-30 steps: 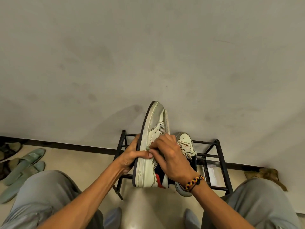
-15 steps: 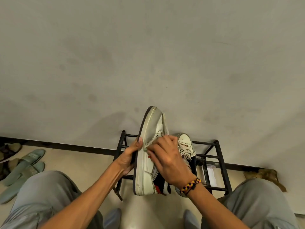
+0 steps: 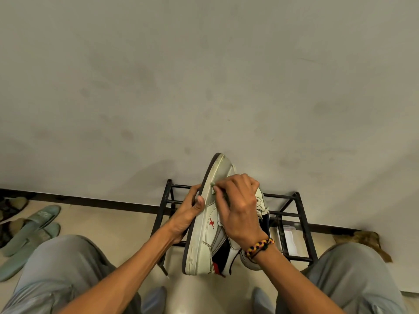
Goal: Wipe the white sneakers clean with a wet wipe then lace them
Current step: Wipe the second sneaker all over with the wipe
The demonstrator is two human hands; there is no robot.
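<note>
White sneaker [image 3: 205, 225] is held toe-up before the shoe rack [image 3: 299, 214], left hand [image 3: 189, 214] clamped on its sole edge. Right hand [image 3: 238, 207], pinching a balled wet wipe [image 3: 213, 184], has moved from mid-side toward the toe. Wiping continues; lacing not begun.

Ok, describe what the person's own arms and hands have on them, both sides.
Both forearms are bare, with no sleeves in view and no gloves on either of the hands. The right hand has a braided bracelet at the wrist, woven in yellow, red and dark strands. The left hand and its wrist carry nothing: no visible ring, watch or band.
</note>
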